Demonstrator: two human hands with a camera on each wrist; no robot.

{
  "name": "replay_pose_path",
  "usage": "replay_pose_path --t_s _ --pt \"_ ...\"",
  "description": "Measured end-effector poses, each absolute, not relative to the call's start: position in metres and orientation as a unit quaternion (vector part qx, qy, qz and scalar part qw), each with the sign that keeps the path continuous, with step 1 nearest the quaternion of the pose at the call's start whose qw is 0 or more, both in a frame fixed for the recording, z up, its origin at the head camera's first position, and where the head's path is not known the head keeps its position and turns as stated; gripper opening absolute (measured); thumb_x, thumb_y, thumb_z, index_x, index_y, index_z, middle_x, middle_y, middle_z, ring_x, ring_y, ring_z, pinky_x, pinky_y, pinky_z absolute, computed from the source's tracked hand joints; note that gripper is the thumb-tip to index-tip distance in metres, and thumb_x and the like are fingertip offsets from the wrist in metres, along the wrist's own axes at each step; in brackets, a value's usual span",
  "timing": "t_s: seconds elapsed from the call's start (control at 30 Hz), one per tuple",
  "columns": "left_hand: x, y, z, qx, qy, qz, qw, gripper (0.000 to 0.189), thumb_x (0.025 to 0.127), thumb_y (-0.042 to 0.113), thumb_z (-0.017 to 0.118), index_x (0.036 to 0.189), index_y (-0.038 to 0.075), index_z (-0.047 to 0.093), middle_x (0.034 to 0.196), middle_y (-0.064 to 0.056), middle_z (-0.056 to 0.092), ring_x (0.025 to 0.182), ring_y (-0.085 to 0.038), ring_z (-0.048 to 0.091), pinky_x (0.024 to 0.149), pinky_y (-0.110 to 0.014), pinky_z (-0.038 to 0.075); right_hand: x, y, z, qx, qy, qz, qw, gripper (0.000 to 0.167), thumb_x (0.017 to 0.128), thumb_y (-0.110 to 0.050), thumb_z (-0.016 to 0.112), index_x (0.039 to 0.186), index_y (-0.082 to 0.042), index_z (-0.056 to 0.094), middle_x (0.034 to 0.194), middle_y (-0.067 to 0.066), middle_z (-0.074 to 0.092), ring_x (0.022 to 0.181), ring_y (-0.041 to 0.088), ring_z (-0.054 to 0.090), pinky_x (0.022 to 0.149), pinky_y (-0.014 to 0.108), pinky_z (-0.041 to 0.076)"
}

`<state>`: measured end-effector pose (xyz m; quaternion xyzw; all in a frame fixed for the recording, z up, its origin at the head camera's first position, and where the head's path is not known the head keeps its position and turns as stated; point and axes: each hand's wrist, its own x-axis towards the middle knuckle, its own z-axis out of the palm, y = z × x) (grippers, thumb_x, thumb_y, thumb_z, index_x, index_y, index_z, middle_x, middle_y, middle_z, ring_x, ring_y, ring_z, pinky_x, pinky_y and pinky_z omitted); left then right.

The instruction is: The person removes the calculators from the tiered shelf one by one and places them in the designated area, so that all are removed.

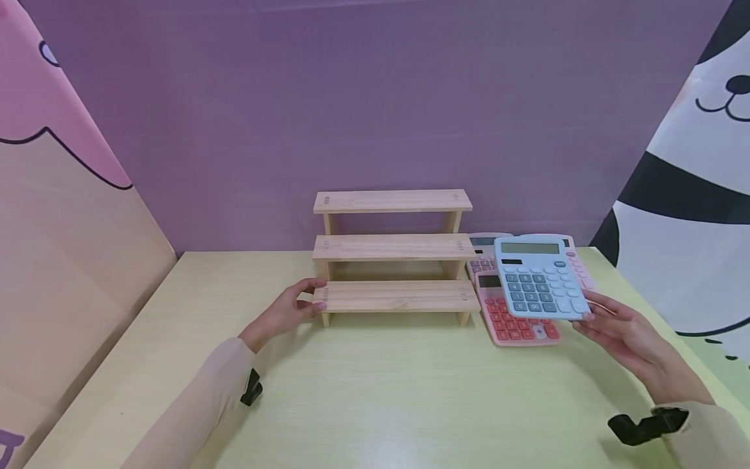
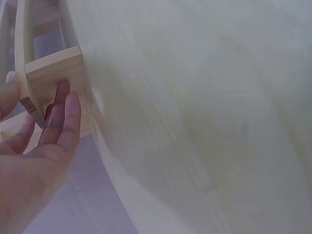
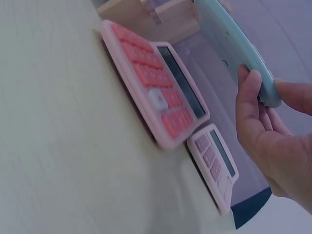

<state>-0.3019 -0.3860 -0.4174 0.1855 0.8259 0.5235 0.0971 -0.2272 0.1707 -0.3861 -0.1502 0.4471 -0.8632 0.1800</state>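
A three-step wooden stand (image 1: 395,247) is at the back middle of the table. My left hand (image 1: 287,311) holds the left end of its lowest board; in the left wrist view the left hand (image 2: 44,151) has fingers beneath the board (image 2: 30,105). My right hand (image 1: 629,335) pinches a light blue calculator (image 1: 536,280) by its lower right corner, tilted up above other calculators. Thumb on one face and fingers on the other show in the right wrist view. Below lies a pink calculator with red keys (image 1: 504,322); paler pink calculators (image 1: 586,277) behind it are partly hidden.
The pale wooden table (image 1: 375,391) ends at a purple backdrop (image 1: 375,104). Printed panels stand left (image 1: 64,260) and right (image 1: 691,215). The calculators lie close against the stand's right side.
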Motion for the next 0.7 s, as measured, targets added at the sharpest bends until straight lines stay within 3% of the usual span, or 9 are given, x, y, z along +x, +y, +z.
replay_pose_path --t_s 0.7 --pt "-0.301 -0.385 -0.416 0.181 0.830 0.519 0.093 0.049 0.089 0.014 0.058 0.134 0.007 0.039 0.125 -0.018 0.040 0.099 -0.029 0.059 0.083 -0.033 0.053 -0.226 0.225 -0.408 -0.178 0.425 -0.868 0.187 0.053 0.093 0.016 0.018 0.123 -0.005 0.055 0.117 0.012 0.061 0.106 0.027 0.060 0.091 0.036 0.049"
